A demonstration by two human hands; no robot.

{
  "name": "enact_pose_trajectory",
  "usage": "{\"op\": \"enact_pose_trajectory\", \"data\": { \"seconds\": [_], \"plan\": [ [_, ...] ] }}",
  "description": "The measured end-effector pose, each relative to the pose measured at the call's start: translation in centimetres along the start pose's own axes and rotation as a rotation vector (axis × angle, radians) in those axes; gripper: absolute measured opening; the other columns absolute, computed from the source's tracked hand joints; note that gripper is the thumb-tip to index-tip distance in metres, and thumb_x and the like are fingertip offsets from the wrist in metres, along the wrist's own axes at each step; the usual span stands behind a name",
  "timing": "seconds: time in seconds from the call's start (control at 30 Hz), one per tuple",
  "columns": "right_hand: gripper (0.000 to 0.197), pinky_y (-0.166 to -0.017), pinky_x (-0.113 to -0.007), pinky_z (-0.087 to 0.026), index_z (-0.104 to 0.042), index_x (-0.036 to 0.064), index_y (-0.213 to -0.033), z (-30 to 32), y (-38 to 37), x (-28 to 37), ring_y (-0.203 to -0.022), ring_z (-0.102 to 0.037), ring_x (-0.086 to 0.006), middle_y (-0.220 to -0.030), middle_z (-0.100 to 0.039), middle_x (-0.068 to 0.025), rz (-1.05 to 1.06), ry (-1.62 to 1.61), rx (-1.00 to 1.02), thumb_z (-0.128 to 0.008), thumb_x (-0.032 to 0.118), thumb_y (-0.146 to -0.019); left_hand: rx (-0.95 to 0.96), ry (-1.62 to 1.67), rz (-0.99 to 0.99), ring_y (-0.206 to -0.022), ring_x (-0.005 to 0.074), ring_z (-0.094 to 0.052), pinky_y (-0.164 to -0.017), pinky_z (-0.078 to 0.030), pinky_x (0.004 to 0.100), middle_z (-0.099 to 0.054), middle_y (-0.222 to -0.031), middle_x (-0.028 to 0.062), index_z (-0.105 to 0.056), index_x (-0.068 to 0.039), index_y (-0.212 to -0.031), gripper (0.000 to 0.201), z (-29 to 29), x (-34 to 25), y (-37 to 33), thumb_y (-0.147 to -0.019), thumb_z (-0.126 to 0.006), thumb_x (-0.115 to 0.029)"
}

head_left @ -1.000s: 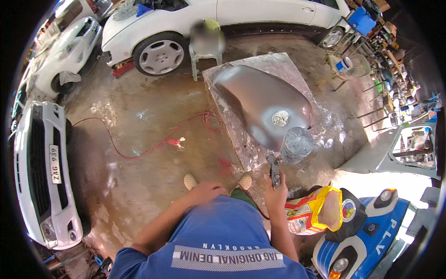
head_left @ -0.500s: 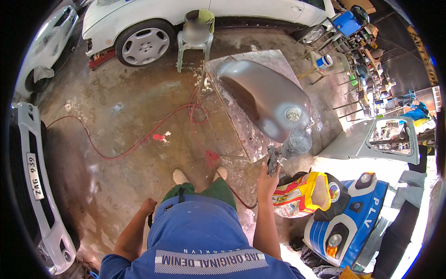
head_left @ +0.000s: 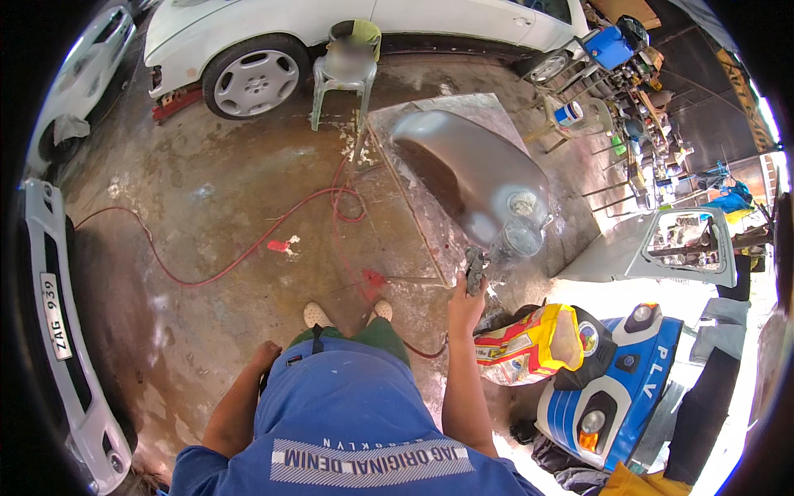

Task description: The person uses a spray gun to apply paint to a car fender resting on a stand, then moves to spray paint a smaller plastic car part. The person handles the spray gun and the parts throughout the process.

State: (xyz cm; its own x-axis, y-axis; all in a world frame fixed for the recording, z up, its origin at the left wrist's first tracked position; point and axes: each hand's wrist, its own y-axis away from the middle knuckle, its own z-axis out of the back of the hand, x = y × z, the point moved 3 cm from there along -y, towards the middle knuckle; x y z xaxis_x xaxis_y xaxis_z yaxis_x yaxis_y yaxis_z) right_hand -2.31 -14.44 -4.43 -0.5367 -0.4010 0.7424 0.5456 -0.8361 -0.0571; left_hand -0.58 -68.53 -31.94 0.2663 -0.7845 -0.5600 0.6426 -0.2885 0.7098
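Concrete workshop floor [head_left: 207, 331]. Spray gun [head_left: 474, 271], clasped in right hand [head_left: 466, 309]. Curved grey panel [head_left: 488, 174]: twelve o'clock from spray gun. Left hand [head_left: 265, 355]: eight o'clock; grip cannot be told.

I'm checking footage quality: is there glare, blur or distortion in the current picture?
Head view throughout: glare whitens ground beside the grey door; blur hides part of the plastic chair; the white bumper bows near the left rim.
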Motion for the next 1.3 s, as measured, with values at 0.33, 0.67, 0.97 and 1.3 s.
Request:
{"op": "enact_pose_trajectory", "data": {
  "seconds": [0.33,0.67,0.97,1.3],
  "plan": [
    [0.055,-0.06,-0.039,-0.05,-0.049,0.0008,-0.133,1.9,1.3,1.6,-0.067,-0.064,-0.0284,-0.101,-0.067,-0.0206,-0.048,-0.089,-0.026,-0.065,0.036,-0.093,-0.095,-0.184,-0.046,-0.088,0.0325,-0.068,-0.078,-0.051,0.0434,-0.07,-0.092,0.021,-0.067,-0.002,-0.092,0.031,0.5,5.9,-1.8,-0.089,-0.061,-0.032],
    [0.06,-0.05,-0.035,-0.051,-0.044,0.0018,-0.139,0.9,0.6,-1.3,-0.064,-0.062,-0.0247,-0.103,-0.067,-0.0176,-0.064,-0.049,-0.055,-0.065,0.035,-0.094,-0.009,0.021,0.164,-0.08,0.036,-0.067,-0.074,-0.051,0.0457,-0.069,-0.082,0.022,-0.067,0.002,-0.081,0.035,1.9,-1.4,2.2,-0.088,-0.061,-0.032],
    [0.048,-0.074,-0.042,-0.049,-0.051,-0.0002,-0.129,2.7,2.0,4.8,-0.09,-0.063,-0.04,-0.105,-0.066,-0.0253,-0.016,-0.056,-0.033,-0.063,0.03,-0.093,0.014,-0.148,0.077,-0.094,0.045,-0.064,-0.086,-0.051,0.05,-0.067,-0.093,0.0275,-0.069,0.002,-0.088,0.032,0.0,3.4,-0.8,-0.091,-0.057,-0.027],
    [0.058,-0.048,-0.036,-0.048,-0.046,-0.0003,-0.136,2.5,0.1,0.3,-0.063,-0.063,-0.026,-0.1,-0.067,-0.0198,0.006,-0.031,-0.099,-0.065,0.035,-0.094,0.077,-0.288,-0.097,-0.098,0.0425,-0.063,-0.086,-0.05,0.0489,-0.066,-0.101,0.0276,-0.068,0.002,-0.091,0.037,0.3,1.5,-0.9,-0.091,-0.058,-0.033]
  ]
}}
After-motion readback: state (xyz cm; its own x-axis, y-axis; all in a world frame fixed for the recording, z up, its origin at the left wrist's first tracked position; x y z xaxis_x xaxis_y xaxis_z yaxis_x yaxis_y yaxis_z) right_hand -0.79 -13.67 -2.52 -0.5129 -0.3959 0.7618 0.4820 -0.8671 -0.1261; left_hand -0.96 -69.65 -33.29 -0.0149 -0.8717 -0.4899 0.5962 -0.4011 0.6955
